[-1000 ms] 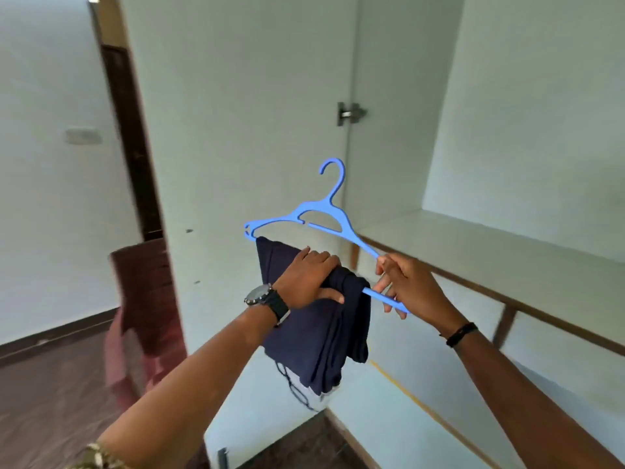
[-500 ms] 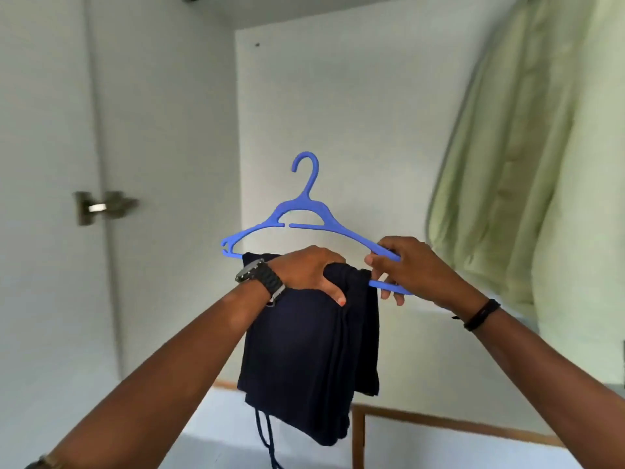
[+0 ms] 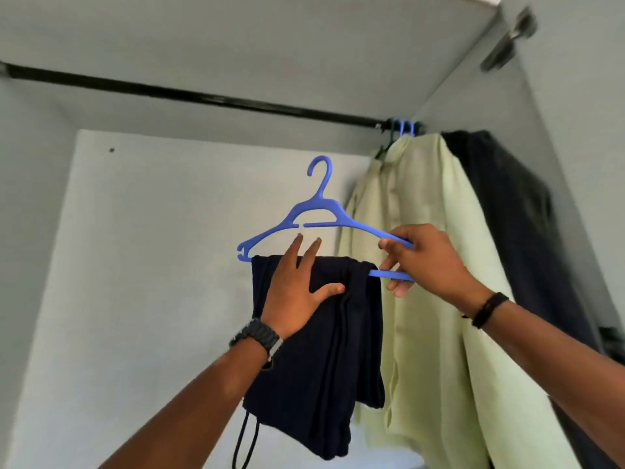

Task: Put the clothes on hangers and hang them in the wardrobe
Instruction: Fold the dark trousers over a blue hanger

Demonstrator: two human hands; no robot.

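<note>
A blue plastic hanger is held up inside the wardrobe, its hook a good way below the black rail. Dark navy trousers are folded over the hanger's lower bar, a drawstring dangling beneath. My right hand grips the hanger's right end. My left hand lies flat against the trousers near the bar, fingers spread, holding nothing.
At the rail's right end hang a pale green shirt and a dark garment on hangers. The white back wall lies behind, a side panel with a metal hinge at upper right.
My view has tilted upward, bringing the rail and hung clothes into sight. The hanger with trousers has risen. My left hand has let go of the trousers' fold and now lies flat with fingers spread.
</note>
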